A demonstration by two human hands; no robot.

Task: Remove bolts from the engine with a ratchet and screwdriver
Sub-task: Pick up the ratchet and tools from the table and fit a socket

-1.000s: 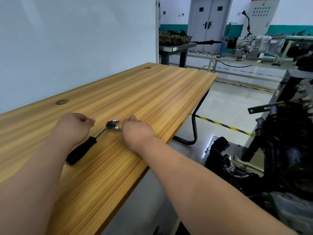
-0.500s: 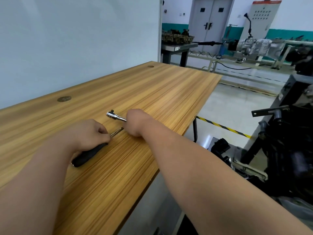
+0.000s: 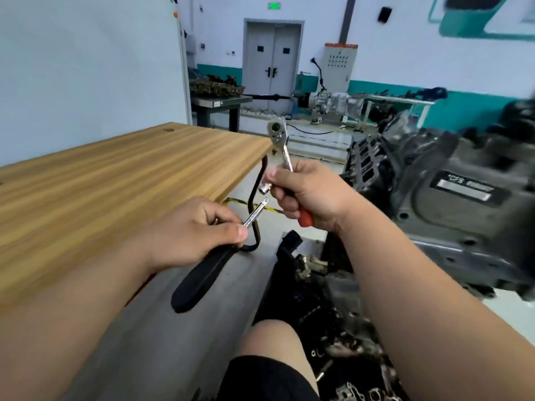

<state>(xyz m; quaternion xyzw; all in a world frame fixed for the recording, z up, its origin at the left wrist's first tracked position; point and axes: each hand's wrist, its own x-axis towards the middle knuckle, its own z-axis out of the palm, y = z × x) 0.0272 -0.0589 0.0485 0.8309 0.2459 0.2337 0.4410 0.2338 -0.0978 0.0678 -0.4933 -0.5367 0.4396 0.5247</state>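
left hand (image 3: 197, 230) clamps screwdriver (image 3: 202, 273), thumb on shaft | right hand (image 3: 307, 195) grips ratchet (image 3: 285, 151), pinching socket (image 3: 265, 187) | both just off table (image 3: 115, 183) corner, engine (image 3: 451, 198) beyond to its right | steel, stiff, likely slick: hold by the handles

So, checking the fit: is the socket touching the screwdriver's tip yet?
Apart. The head view shows a narrow gap between the socket, pinched in the right hand, and the tip of the screwdriver in the left hand.

Left hand (image 3: 191, 230) grips screwdriver (image 3: 202, 279); right hand (image 3: 312, 195) holds ratchet (image 3: 279, 137), pinches socket (image 3: 265, 188); engine (image 3: 448, 198) at right.
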